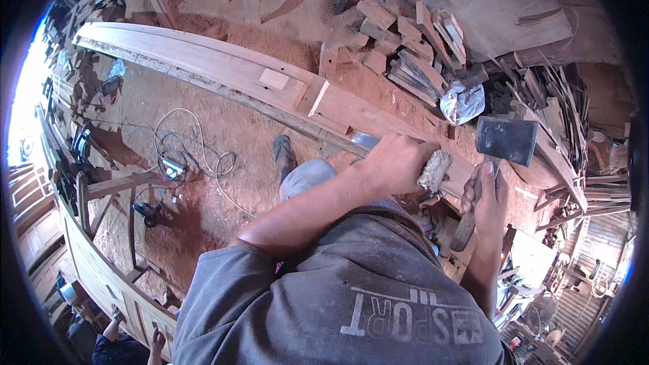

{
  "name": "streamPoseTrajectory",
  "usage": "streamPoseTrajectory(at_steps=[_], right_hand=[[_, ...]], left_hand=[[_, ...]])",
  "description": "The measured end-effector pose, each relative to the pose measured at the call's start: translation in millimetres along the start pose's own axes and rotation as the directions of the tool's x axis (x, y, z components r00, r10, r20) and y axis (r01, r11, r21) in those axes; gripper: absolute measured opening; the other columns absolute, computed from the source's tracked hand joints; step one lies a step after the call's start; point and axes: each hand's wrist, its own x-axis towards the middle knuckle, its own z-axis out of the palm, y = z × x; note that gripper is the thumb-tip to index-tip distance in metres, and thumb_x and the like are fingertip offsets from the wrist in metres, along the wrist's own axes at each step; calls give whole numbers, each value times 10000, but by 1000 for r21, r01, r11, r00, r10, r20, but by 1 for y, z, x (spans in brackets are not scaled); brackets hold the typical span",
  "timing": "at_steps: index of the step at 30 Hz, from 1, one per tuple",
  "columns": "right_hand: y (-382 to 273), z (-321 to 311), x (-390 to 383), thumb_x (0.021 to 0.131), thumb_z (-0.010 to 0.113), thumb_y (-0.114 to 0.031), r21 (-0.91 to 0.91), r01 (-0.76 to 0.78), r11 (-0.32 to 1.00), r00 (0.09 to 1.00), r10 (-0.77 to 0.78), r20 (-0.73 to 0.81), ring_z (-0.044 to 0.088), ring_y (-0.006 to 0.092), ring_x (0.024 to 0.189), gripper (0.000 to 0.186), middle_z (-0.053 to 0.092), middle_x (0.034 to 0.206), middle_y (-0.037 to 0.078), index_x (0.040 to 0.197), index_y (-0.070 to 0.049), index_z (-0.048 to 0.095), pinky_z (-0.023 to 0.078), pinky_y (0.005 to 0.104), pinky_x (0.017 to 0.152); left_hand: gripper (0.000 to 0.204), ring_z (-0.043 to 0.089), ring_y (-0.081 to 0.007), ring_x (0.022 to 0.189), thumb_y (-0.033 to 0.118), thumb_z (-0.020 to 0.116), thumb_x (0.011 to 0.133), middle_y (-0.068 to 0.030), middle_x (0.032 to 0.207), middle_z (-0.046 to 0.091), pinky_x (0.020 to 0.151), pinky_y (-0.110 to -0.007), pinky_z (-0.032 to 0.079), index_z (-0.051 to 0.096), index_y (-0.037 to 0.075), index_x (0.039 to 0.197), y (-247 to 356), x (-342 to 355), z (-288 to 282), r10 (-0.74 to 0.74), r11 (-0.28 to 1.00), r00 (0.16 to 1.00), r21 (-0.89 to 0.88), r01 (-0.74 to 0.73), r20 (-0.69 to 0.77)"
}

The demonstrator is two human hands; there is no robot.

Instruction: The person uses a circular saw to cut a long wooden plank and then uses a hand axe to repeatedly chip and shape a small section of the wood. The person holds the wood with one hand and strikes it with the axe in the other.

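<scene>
My left hand (402, 165) grips a chisel over a long, curved wooden plank (203, 67), its frayed pale handle end (434, 170) showing above my fist and its metal blade (365, 140) near the plank's edge. My right hand (483, 199) is closed on the wooden handle of a mallet, whose dark, square head (506, 140) is raised just right of the chisel. A small pale rectangular wood piece (273, 79) lies on the plank, left of a narrow light-coloured cut or strip (318, 99) across it.
Offcuts (399, 34) and a crumpled white sack (462, 101) lie beyond the plank. Cables (196, 155) and a black power tool (147, 213) are on the dusty floor. Wood stands along both sides. Another person's hand (157, 341) is at a panel lower left.
</scene>
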Motion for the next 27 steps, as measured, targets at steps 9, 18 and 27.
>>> streamPoseTrajectory(at_steps=[9, 18, 27], right_hand=[[5, 6, -2, 1078, 441, -477, -24, -110, 994, 994, 109, -27, 443, 103, 414, 446, 453, 595, 8, 932, -62, 508, 394, 249, 393], [-1, 10, 2, 1069, 443, -513, -70, -103, 992, 995, 103, -1, 440, 101, 414, 470, 446, 594, 5, 946, -64, 504, 396, 249, 395], [-9, 9, 6, 1075, 457, -471, -61, -85, 995, 996, 86, 12, 443, 105, 421, 449, 453, 597, 17, 932, -49, 513, 389, 247, 399]], left_hand=[[447, 698, -392, 800, 290, 770, 700, -183, 791, 698, 709, -499, 553, 673, 72, 1078, -20, 1, -2, -64, 998, 981, 2, 66, -184], [353, 696, -384, 772, 266, 746, 722, -178, 778, 695, 691, -497, 549, 672, 79, 1012, -19, 4, -8, -66, 998, 968, 8, 70, -241], [480, 696, -381, 777, 271, 741, 708, -177, 788, 696, 703, -480, 553, 688, 93, 1151, -25, 7, -16, -66, 998, 947, -26, 60, -315]])
